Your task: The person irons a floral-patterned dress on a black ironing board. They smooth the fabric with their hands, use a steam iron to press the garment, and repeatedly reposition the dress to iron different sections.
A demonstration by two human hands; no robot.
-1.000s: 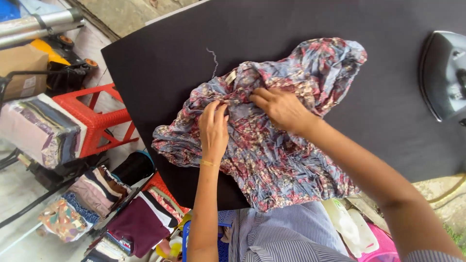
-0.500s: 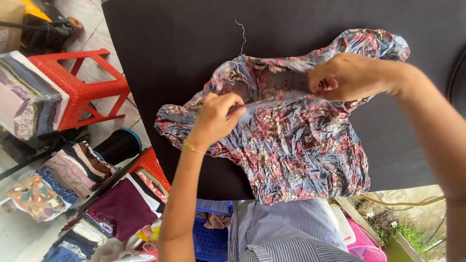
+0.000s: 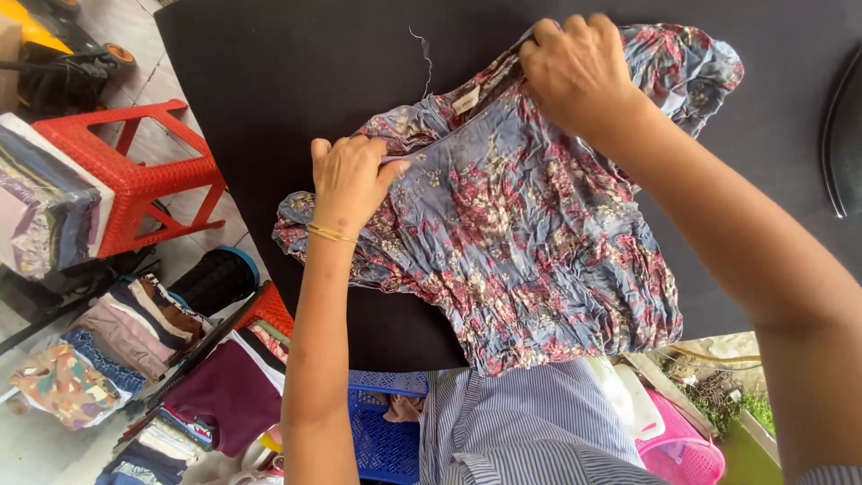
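Fingers of left hand (image 3: 348, 180), right hand (image 3: 579, 67) pinch floral garment (image 3: 530, 233).

The left hand (image 3: 348, 180) covers the crumpled blue floral cotton garment (image 3: 530, 233) where it pinches, fingertips tucked under. The right hand (image 3: 579, 72) hides its pinched edge. Right of that grip, a dark curved object (image 3: 840, 135) is cut off.

hands (image 3: 467, 126) moved apart, floral garment (image 3: 530, 224) stretched flatter

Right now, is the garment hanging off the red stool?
No, the floral garment lies on the black table, held by both hands; the red stool stands apart.
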